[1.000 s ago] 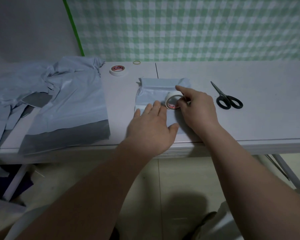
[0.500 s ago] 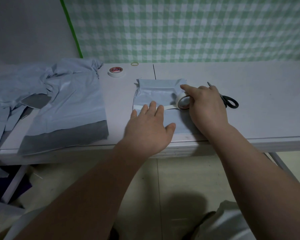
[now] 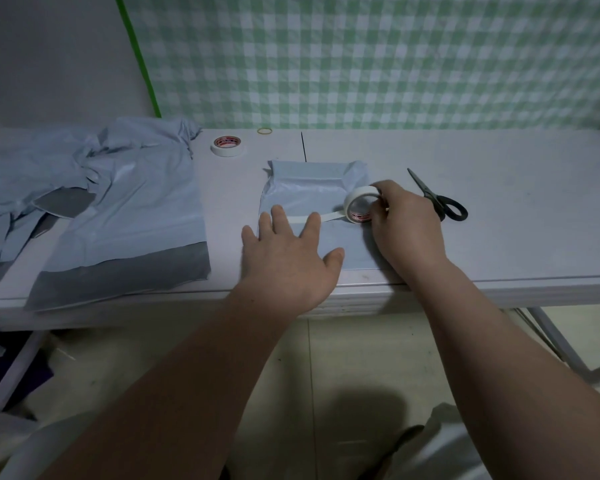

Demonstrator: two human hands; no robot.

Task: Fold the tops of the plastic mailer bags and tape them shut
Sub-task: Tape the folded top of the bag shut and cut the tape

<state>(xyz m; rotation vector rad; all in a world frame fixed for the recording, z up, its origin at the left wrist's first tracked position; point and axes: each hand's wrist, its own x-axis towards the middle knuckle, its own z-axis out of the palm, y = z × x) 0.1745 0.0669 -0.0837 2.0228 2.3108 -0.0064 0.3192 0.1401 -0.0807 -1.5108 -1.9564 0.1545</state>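
While my left hand (image 3: 288,258) lies flat on the pale blue plastic mailer bag (image 3: 312,188), fingers straight and spread, I use it as a weight. The fingertips pin down what I take to be the folded-over top, along with the free end of the thin white strip of tape (image 3: 328,217), so neither slides. The bag lies right in front of me, near the front edge of the long grey-white table (image 3: 516,220).

My right hand (image 3: 407,223) grips the white roll of paper tape (image 3: 359,204), thumb and fingers curled round its rim. It stands on edge at the bag's right side, so the strip runs taut across the fold. I judge the strip is long enough to cut. The black-handled steel scissors (image 3: 437,199) lie just beyond my right hand, partly hidden by it and handy for that.

Whether the bag has anything inside I cannot tell; it is opaque and looks nearly flat. Well apart on the left lies a flat stack of pale blue mailer bags (image 3: 129,216) with dark grey flaps showing, unsealed by my reckoning. Beyond it a crumpled heap of blue plastic (image 3: 32,174) hangs off the table's end.

A second white tape roll with red print inside (image 3: 226,146) lies flat near the back edge, and a yellow rubber band (image 3: 264,130) is close by.
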